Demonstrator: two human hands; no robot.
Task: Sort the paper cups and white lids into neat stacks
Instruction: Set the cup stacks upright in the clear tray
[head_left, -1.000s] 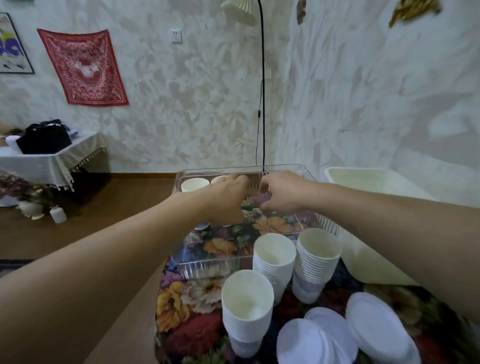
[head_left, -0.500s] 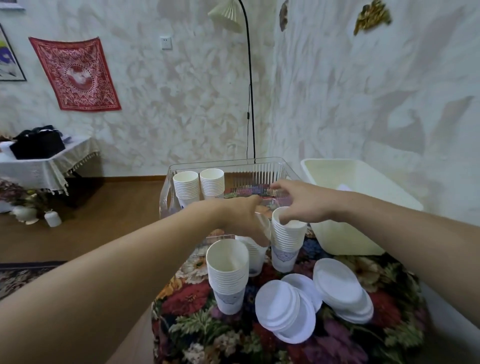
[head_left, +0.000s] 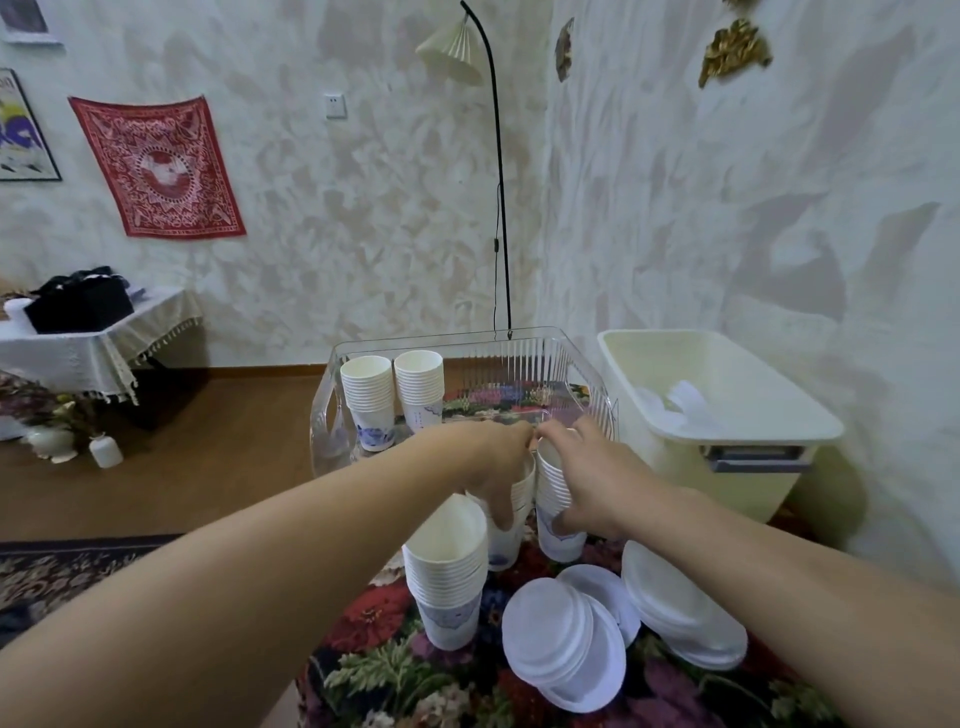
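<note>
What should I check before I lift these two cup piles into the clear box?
1. Left hand grips the left cup stack: ok.
2. Right hand grips the right cup stack: ok.
3. Room in the clear bin beside its two stacks: ok.
4. Front cup stack stands upright: ok.
5. Lid piles neat: not ok, they lean and overlap.

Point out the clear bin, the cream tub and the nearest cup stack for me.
clear bin (head_left: 582, 374): head view, on its ribbed far right wall.
cream tub (head_left: 737, 483): head view, on its near outer wall.
nearest cup stack (head_left: 449, 582): head view, on the stacked rims partway down its side.
</note>
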